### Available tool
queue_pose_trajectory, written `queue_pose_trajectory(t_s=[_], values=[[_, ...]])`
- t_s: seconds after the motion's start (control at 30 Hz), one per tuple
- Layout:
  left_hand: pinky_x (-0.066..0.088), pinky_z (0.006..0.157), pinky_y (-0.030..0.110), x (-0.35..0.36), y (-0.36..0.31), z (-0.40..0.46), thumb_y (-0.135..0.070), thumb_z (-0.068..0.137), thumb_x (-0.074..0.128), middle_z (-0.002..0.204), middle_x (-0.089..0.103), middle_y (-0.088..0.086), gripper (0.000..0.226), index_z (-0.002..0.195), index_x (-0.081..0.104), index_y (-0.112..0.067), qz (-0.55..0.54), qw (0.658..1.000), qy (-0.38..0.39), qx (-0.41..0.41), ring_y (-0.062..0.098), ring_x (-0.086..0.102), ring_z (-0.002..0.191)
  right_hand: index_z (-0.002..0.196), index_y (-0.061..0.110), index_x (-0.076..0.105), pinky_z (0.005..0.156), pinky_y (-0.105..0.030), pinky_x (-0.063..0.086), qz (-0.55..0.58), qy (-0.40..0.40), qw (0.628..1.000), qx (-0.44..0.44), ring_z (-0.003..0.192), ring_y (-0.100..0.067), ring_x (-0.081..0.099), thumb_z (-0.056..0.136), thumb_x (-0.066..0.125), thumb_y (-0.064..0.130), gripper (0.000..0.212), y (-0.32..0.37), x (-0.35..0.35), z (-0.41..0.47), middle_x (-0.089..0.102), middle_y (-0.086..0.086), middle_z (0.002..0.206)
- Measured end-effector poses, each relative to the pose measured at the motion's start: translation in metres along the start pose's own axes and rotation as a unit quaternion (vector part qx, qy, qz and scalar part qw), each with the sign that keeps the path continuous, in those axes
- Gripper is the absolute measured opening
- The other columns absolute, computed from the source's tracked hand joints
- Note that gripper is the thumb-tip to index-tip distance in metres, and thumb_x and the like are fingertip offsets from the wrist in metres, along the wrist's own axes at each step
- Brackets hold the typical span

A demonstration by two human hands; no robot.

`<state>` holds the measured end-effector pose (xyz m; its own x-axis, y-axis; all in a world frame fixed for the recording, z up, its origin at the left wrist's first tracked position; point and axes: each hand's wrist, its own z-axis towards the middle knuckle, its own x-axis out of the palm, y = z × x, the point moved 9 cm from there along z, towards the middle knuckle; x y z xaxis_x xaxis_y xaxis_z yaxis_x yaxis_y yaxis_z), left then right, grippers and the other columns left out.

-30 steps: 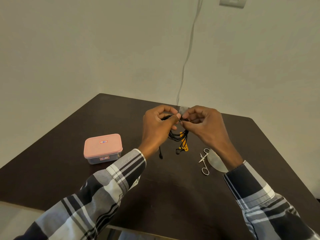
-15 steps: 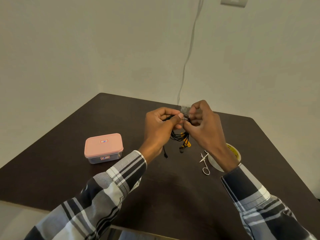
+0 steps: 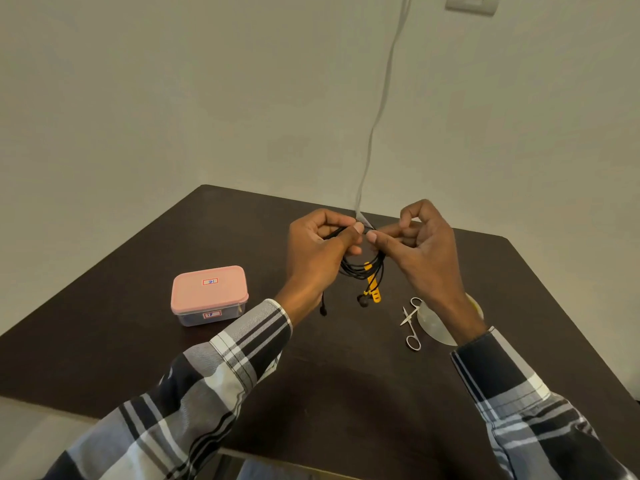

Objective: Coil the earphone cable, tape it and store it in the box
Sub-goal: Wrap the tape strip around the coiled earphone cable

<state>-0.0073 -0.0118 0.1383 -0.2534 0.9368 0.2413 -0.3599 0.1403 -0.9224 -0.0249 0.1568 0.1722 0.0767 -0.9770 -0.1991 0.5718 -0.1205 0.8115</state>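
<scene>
Both hands' fingers pinch the coiled earphone cable (image 3: 363,268) above the worktop (image 3: 332,375); box (image 3: 209,294) left, scissors (image 3: 411,322) and tape roll (image 3: 433,325) right.

Pink-lidded box (image 3: 209,289), black-and-yellow earphone cable (image 3: 363,270), dark brown table (image 3: 138,306) — plaid sleeves (image 3: 221,368).

You see two small red-framed stickers on the pink-lidded box (image 3: 209,295): one on the lid's top, one on its clear front wall. Their print is too small for you to read. Nothing else carries legible text.
</scene>
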Motion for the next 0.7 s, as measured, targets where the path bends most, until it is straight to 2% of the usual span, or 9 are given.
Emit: queue_pose_trajectory(t_s=[0.13, 0.23, 0.33, 0.47, 0.6, 0.7], values=[[0.060, 0.069, 0.039, 0.002, -0.002, -0.001, -0.005, 0.085, 0.075, 0.077, 0.074, 0.013, 0.008, 0.089, 0.068, -0.003, 0.009, 1.000, 0.002, 0.014, 0.020, 0.069, 0.060, 0.078, 0.010, 0.059, 0.072, -0.052, 0.058, -0.021, -0.004, 0.999, -0.030, 0.074, -0.037, 0.072, 0.084, 0.079, 0.006, 0.022, 0.004, 0.000, 0.000, 0.073, -0.016, 0.079], [0.060, 0.072, 0.043, 0.002, -0.004, -0.001, -0.004, 0.086, 0.072, 0.080, 0.075, 0.008, 0.006, 0.092, 0.074, -0.005, 0.026, 0.999, 0.008, 0.028, 0.019, 0.070, 0.063, 0.083, 0.011, 0.074, 0.070, -0.046, 0.059, -0.053, 0.014, 0.998, -0.036, 0.071, -0.026, 0.072, 0.085, 0.077, 0.005, 0.008, 0.004, 0.002, 0.001, 0.075, -0.005, 0.077], [0.061, 0.072, 0.037, 0.003, -0.008, -0.002, -0.008, 0.089, 0.071, 0.082, 0.077, 0.002, 0.011, 0.097, 0.077, -0.012, 0.059, 0.997, 0.013, 0.047, 0.015, 0.071, 0.063, 0.091, 0.013, 0.079, 0.074, -0.033, 0.059, -0.058, 0.017, 0.998, -0.022, 0.074, -0.016, 0.073, 0.084, 0.077, 0.003, 0.013, 0.004, 0.001, 0.003, 0.078, 0.001, 0.082], [0.061, 0.072, 0.033, 0.004, -0.016, -0.003, -0.014, 0.090, 0.072, 0.092, 0.077, -0.002, 0.015, 0.104, 0.077, -0.013, 0.125, 0.987, 0.025, 0.094, 0.011, 0.074, 0.070, 0.101, 0.014, 0.078, 0.079, -0.028, 0.060, -0.064, 0.015, 0.998, -0.021, 0.084, -0.013, 0.075, 0.084, 0.078, 0.005, 0.020, 0.007, -0.001, 0.004, 0.079, 0.000, 0.091], [0.060, 0.072, 0.036, 0.007, -0.026, -0.006, -0.018, 0.090, 0.072, 0.089, 0.076, -0.004, 0.020, 0.109, 0.076, -0.016, 0.204, 0.963, 0.032, 0.172, 0.007, 0.072, 0.073, 0.106, 0.016, 0.076, 0.077, -0.021, 0.058, -0.104, 0.004, 0.993, -0.047, 0.083, -0.003, 0.073, 0.086, 0.076, 0.002, 0.025, 0.014, -0.001, 0.005, 0.076, 0.008, 0.091], [0.056, 0.065, 0.044, 0.012, -0.036, -0.011, -0.024, 0.093, 0.066, 0.079, 0.072, 0.000, 0.021, 0.111, 0.075, -0.020, 0.290, 0.922, 0.030, 0.257, 0.017, 0.068, 0.072, 0.108, 0.014, 0.077, 0.079, -0.031, 0.060, -0.164, -0.002, 0.983, -0.082, 0.086, -0.005, 0.072, 0.088, 0.074, 0.006, 0.022, 0.019, 0.002, 0.005, 0.075, 0.008, 0.090]])
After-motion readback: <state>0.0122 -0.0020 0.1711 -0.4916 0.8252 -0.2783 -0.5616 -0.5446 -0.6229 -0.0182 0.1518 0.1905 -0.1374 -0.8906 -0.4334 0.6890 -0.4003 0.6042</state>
